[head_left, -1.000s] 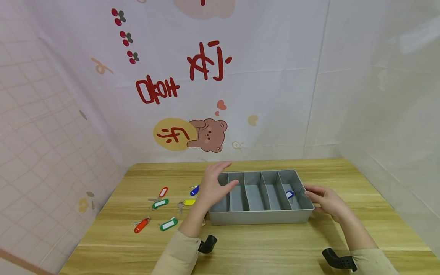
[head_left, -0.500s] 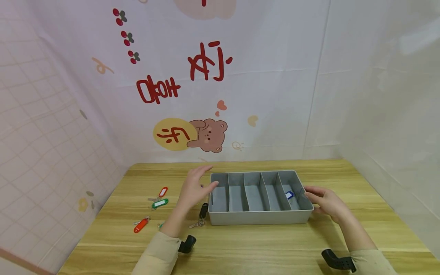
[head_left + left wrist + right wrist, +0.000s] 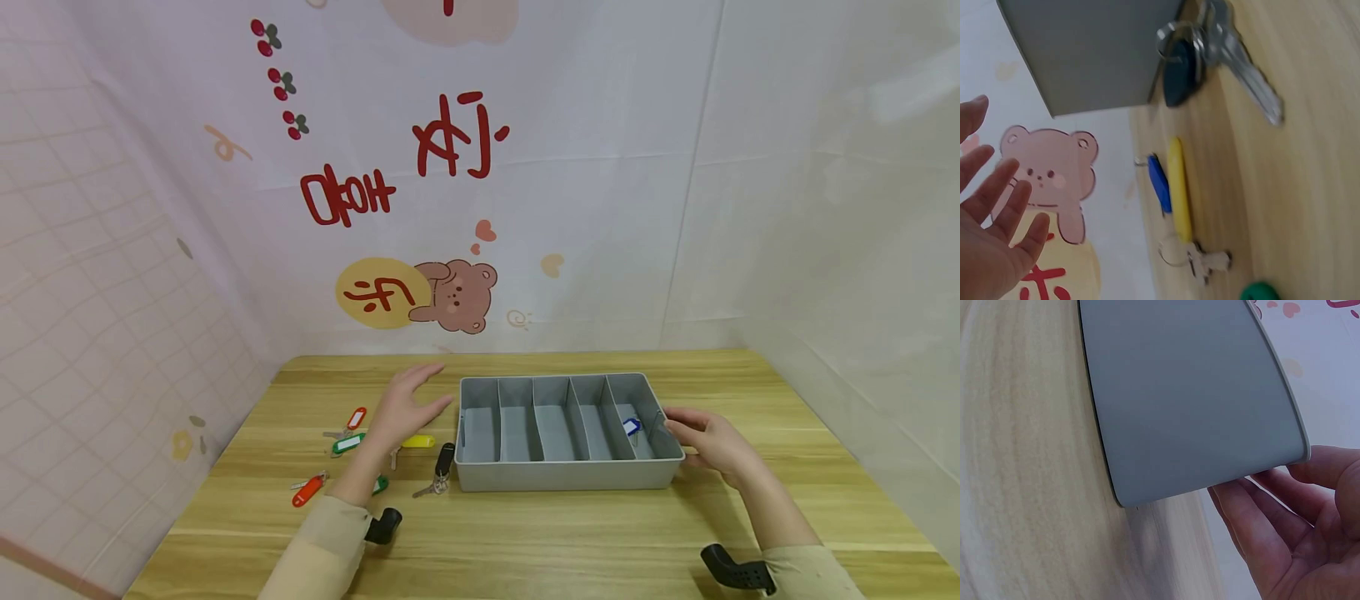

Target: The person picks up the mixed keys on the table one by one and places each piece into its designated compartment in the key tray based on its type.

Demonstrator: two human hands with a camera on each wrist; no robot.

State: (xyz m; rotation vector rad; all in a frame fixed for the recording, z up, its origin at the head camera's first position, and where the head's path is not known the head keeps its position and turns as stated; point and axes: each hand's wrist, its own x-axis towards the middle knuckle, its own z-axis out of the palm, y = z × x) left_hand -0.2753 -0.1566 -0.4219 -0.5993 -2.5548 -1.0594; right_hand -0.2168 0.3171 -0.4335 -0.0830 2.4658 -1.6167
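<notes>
My left hand (image 3: 399, 410) hovers with fingers spread and nothing in them, left of a grey divided box (image 3: 566, 477). Below and around it lie keys with tags: a yellow tag (image 3: 418, 441), a green tag (image 3: 348, 442) and a second green tag (image 3: 381, 484) partly behind the wrist. A blue tag (image 3: 1160, 183) shows beside the yellow one in the left wrist view; the hand hides it from the head view. At the box's right end my right hand (image 3: 708, 437) grips the rim, thumb on top, fingers against the outer wall. A blue-tagged key (image 3: 632, 426) lies in the rightmost compartment.
A key ring with a black fob (image 3: 444, 460) lies close against the box's left end. Farther left are a red tag (image 3: 357, 418) and another red tag (image 3: 307, 492) with keys. A patterned white cloth (image 3: 585, 208) rises behind the wooden table (image 3: 570, 542).
My left hand has moved left, away from above the box's left end to over the tagged keys, fingers still spread. My right hand and the box have stayed in place.
</notes>
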